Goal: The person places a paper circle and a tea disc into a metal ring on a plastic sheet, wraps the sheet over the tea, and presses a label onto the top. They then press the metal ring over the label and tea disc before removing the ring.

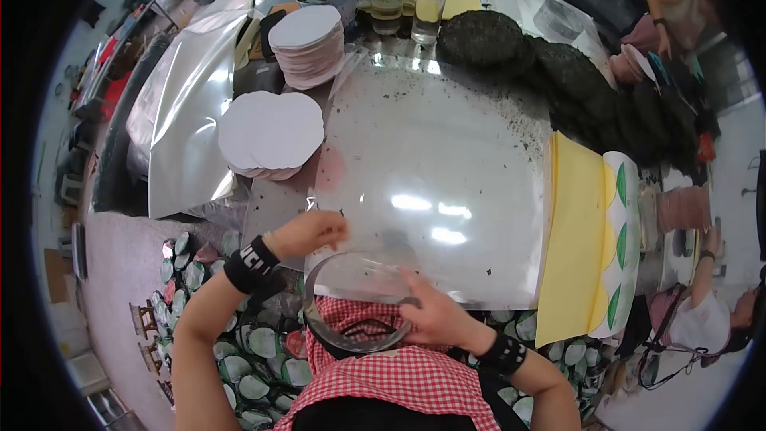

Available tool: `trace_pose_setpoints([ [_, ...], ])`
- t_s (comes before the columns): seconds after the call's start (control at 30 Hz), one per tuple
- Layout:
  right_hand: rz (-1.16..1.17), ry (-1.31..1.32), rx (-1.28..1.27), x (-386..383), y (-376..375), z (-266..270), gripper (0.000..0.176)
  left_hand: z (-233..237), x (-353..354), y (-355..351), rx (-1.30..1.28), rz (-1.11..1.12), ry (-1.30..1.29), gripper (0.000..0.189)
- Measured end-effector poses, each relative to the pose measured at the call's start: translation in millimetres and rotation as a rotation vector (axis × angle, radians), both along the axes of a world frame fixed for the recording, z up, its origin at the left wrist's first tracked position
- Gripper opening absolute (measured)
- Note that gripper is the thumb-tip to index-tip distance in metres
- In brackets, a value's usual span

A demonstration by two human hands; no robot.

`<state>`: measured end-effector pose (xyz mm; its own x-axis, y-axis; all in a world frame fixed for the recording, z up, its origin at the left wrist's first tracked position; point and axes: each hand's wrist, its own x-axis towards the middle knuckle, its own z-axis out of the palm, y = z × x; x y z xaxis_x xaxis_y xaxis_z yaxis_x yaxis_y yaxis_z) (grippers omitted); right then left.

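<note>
My right hand point(437, 318) grips the right side of a round hoop point(351, 343) with a clear, see-through band. The hoop hangs at the table's front edge, over a red-and-white checked apron point(383, 375). My left hand point(309, 233) is above the front left of the clear sheet point(431, 160), apart from the hoop. Its fingers are curled together, and what they hold, if anything, is hidden. Dark crumbs and bright reflections show on the sheet.
White round cards point(271, 132) are stacked at left, with a taller stack point(307, 40) behind. Dark round slabs point(487, 38) lie at back right, beside two lidded bottles point(431, 8). Yellow sheets point(570, 231) line the right. Green-topped pieces point(263, 342) fill the space below. Co-workers sit at right.
</note>
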<state>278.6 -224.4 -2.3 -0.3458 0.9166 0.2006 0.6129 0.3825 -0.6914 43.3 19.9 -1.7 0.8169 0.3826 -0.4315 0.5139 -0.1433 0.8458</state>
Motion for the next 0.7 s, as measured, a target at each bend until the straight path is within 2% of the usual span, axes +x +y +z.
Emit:
trace_pose_setpoints([
  [0.03,0.043,0.04,-0.078,-12,10,-5,0.047,13,7,1,0.016,-0.001,-0.008,0.009],
  [0.1,0.07,0.072,-0.137,-11,23,-10,0.049,42,18,3,0.451,0.043,-0.279,0.008],
  [0.13,-0.108,0.016,-0.049,-1,25,-11,0.05,49,9,-7,0.358,0.044,-0.307,0.008],
  [0.17,-0.286,-0.042,0.043,13,29,-15,0.051,48,1,-14,0.404,-0.075,-0.356,0.008],
  [0.2,-0.45,0.298,-0.187,35,30,-36,0.059,48,0,-24,0.68,-0.284,-0.328,0.012],
  [0.23,-0.466,0.3,-0.186,43,43,-34,0.059,36,0,-39,0.842,-0.363,-0.228,0.015],
  [0.3,-0.726,-0.084,-0.12,66,81,-26,0.077,12,6,-45,0.905,-0.424,-0.263,0.017],
  [0.37,-0.781,-0.075,-0.083,63,80,-34,0.076,-1,6,-39,0.935,-0.502,-0.152,0.018],
  [0.4,-0.83,-0.058,-0.054,56,76,-40,0.075,11,3,-34,0.868,-0.561,0.04,0.019],
  [0.43,-0.73,-0.06,0.045,50,56,-39,0.068,31,3,-24,0.882,-0.56,0.034,0.019],
  [0.47,-0.638,-0.206,0.107,43,22,-58,0.063,53,1,-14,1.02,-0.314,-0.106,0.024],
  [0.5,-0.519,-0.232,0.028,34,-13,-65,0.056,70,1,-6,1.135,-0.06,-0.248,0.032],
  [0.53,-0.365,-0.187,-0.033,28,-47,-76,0.046,86,4,2,1.309,0.09,-0.123,0.041],
  [0.57,-0.366,-0.101,0.056,20,-63,-49,0.031,92,8,10,1.474,0.243,0.009,0.051],
  [0.63,-0.315,0.059,-0.85,38,-171,-106,0.024,72,-4,33,1.471,0.242,0.075,0.055],
  [0.7,-0.213,-0.16,-0.054,74,-74,43,0.013,60,-11,51,1.482,0.236,0.137,0.058],
])
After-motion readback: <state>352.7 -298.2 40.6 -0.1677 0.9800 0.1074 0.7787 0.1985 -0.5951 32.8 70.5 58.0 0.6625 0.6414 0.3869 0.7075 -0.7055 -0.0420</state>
